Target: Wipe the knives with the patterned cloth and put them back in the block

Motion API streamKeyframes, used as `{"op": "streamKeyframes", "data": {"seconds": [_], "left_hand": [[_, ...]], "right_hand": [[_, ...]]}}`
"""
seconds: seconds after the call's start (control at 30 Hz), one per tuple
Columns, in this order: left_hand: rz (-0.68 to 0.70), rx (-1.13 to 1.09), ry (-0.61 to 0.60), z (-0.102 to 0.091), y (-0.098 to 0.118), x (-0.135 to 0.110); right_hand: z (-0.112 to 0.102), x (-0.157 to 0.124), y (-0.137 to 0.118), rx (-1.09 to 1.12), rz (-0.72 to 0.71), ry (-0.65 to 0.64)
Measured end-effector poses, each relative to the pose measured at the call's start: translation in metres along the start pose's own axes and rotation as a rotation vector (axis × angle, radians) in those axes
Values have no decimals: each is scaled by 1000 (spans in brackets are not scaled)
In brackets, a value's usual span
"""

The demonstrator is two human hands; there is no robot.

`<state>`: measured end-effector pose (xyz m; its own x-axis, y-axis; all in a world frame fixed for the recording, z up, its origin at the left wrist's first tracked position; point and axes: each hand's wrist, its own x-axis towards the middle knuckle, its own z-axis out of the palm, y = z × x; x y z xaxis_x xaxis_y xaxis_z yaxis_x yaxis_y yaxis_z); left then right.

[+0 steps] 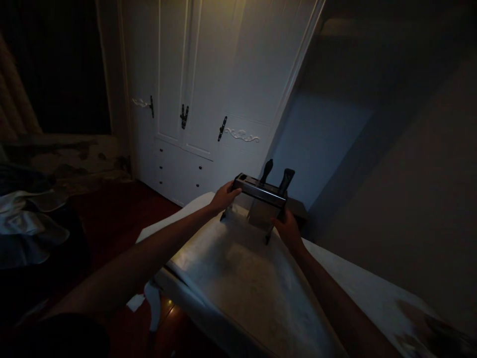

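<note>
Over the far part of a pale padded seat is a knife rack with a shiny dark top bar and thin legs with black feet. Two black handles, a slim knife handle and a broader knife handle, stick up from its top. A broad blade shows dimly beneath the bar. My left hand is closed on the rack's left end, thumb over the front. My right hand grips its right side lower down, near a leg. Whether the feet touch the seat I cannot tell.
A white wardrobe with dark handles and small drawers stands behind. A white surface extends along the right wall. Cloth items lie at the left, above a dark red floor. The room is dim.
</note>
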<state>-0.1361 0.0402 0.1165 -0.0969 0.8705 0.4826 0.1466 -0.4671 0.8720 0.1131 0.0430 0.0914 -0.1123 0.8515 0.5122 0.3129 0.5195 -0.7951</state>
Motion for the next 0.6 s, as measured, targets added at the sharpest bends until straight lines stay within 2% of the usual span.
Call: {"op": "streamKeyframes", "data": {"seconds": [0.2, 0.5, 0.6], "left_hand": [[47, -81, -128, 59, 6, -10], [86, -112, -299, 169, 23, -22], [140, -70, -340, 207, 30, -28]], "right_hand": [[-56, -12, 20, -17, 24, 119], [-173, -47, 49, -69, 43, 210], [-208, -62, 60, -95, 71, 262]]}}
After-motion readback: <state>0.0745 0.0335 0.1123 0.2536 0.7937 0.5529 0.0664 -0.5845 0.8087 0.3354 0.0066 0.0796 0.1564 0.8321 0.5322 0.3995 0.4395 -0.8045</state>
